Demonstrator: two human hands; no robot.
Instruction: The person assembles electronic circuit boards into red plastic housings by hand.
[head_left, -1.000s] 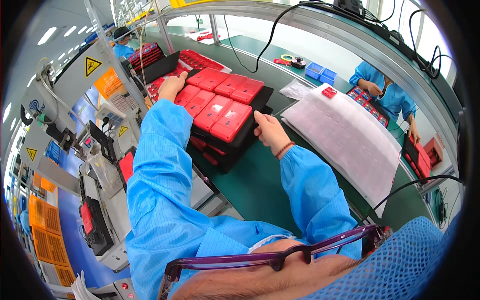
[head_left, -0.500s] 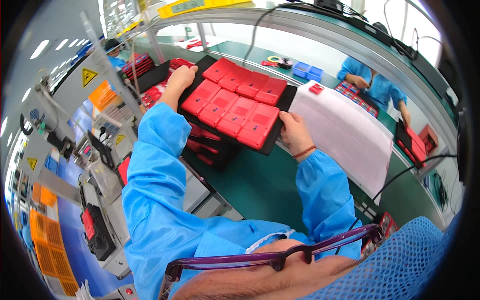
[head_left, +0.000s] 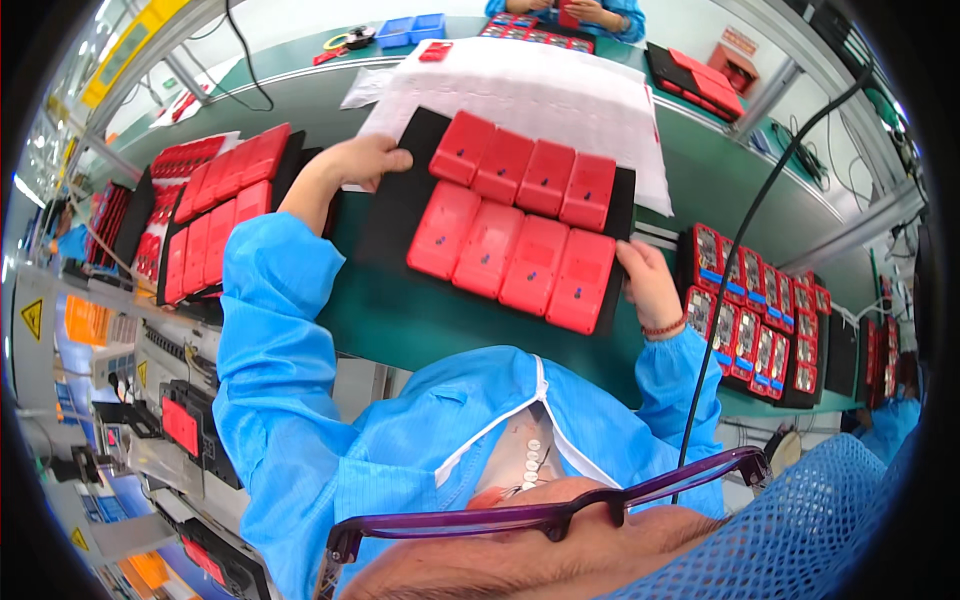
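A flat black tray [head_left: 396, 208] is held over the green bench, with several red plastic housings [head_left: 485, 250] lying on it in two rows. My left hand [head_left: 368, 162] grips its far left corner, thumb on top. On the right edge, my right hand [head_left: 650, 280] is closed around the tray, beside the last housing of the near row. Fingers beneath the tray are hidden. To the left, another tray of red housings [head_left: 223, 235] rests on the bench. At the right stand trays of red housings with metal and blue parts [head_left: 745, 290].
Beyond the tray, a white sheet [head_left: 540, 90] covers part of the green bench [head_left: 480, 330]. Blue bins [head_left: 410, 30] stand at the back. A co-worker's hands [head_left: 590, 12] are across the bench. A black cable [head_left: 745, 220] hangs at the right.
The view has swung to the right. My hands have carried the tray rightward from the stack at the left to in front of the white sheet, both still gripping it.
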